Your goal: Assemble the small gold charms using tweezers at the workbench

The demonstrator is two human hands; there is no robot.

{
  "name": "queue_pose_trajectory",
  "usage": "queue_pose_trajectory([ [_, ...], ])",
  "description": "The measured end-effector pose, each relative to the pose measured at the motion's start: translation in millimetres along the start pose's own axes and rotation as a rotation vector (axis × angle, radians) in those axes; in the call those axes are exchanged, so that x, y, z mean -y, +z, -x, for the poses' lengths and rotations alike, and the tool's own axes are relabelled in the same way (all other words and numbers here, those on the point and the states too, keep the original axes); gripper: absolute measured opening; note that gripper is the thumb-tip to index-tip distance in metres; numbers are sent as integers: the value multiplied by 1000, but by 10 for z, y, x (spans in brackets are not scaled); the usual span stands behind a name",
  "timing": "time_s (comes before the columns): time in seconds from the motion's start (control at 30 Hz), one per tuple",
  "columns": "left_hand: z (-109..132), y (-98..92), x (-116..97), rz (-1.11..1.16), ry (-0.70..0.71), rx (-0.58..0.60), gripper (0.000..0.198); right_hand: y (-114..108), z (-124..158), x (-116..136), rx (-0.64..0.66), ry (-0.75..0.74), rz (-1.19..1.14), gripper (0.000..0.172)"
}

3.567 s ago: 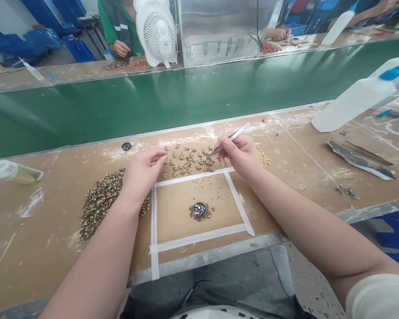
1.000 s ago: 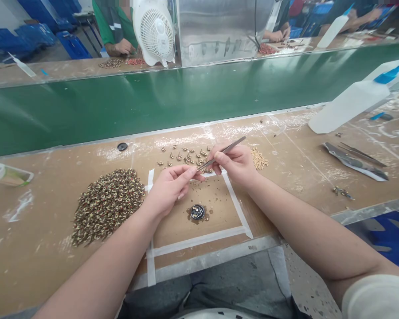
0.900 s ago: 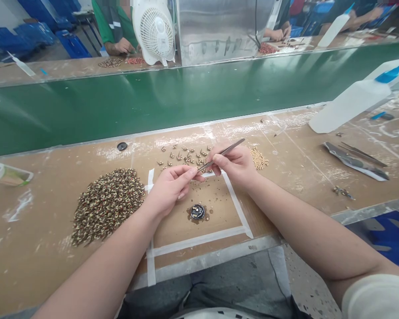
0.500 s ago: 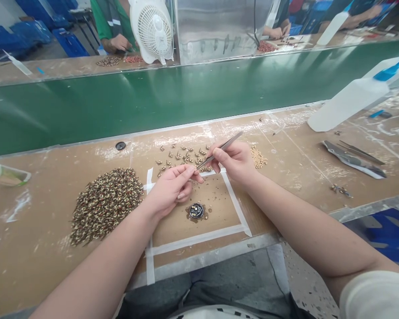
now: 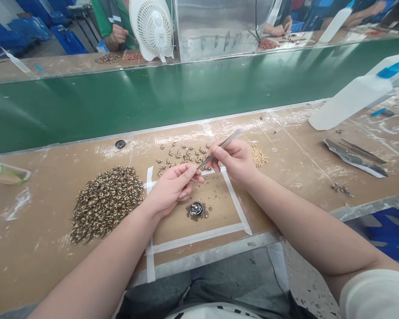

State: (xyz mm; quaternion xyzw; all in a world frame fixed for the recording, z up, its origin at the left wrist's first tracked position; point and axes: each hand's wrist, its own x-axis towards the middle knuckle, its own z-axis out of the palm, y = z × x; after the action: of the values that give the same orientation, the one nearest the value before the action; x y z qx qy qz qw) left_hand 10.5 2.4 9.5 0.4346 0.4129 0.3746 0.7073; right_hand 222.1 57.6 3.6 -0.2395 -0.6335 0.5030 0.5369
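Metal tweezers (image 5: 223,145) are gripped in my right hand (image 5: 234,160), their tips reaching the fingertips of my left hand (image 5: 174,186). My left thumb and fingers are pinched together; whatever sits between them is too small to make out. Below the hands, a small round black dish (image 5: 196,209) with wet-looking contents and a few pale bits rests on the taped board. Just beyond the hands lie several loose small dark-and-gold pieces (image 5: 187,156). A heap of tan beads (image 5: 258,156) is beside my right hand. Left of my left forearm spreads a big pile of similar small pieces (image 5: 108,204).
A white squeeze bottle (image 5: 352,102) leans at the right, near a second pair of tweezers (image 5: 362,150) and a dark packet (image 5: 350,159). A black cap (image 5: 120,144) lies at the back left. Beyond the green belt (image 5: 153,102) stand a fan (image 5: 154,29) and co-workers.
My hands stay almost in place, with the tweezer tips still at my left fingertips. Across the belt, the co-worker in green has raised a hand.
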Motion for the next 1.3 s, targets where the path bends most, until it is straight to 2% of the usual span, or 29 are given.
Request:
queue_pose_trajectory([
  [0.1,3,-2,-13,-81,-3,-9,38,0,19,4,-4,-1,10,38],
  [0.2,61,-76,-165,-419,85,-81,41,0,35,0,-10,-2,10,36],
  [0.27,139,-204,-342,-844,185,-252,37,3,40,-9,-10,-1,0,35],
  [0.33,233,-393,-533,-1280,204,-507,28,8,45,-21,2,-5,-20,34],
  [0.37,277,-500,-617,-1441,153,-627,25,11,48,-29,12,-7,-28,33],
  [0.43,343,-707,-734,-1629,-18,-765,21,16,56,-43,25,-1,-33,32],
  [0.53,369,-915,-779,-1701,-236,-778,21,19,68,-58,27,23,-29,31],
  [0.67,324,-981,-729,-1691,-299,-749,21,17,71,-50,60,16,-41,29],
  [0.83,291,-972,-721,-1662,-297,-754,16,26,80,6,173,52,-68,31],
  [1.0,308,-860,-782,-1670,-363,-758,19,35,124,18,396,128,-99,27],
  [1.17,318,-746,-829,-1676,-400,-743,23,54,145,1,582,92,5,24],
  [1.3,312,-738,-815,-1681,-415,-735,23,84,129,28,696,72,100,31],
])
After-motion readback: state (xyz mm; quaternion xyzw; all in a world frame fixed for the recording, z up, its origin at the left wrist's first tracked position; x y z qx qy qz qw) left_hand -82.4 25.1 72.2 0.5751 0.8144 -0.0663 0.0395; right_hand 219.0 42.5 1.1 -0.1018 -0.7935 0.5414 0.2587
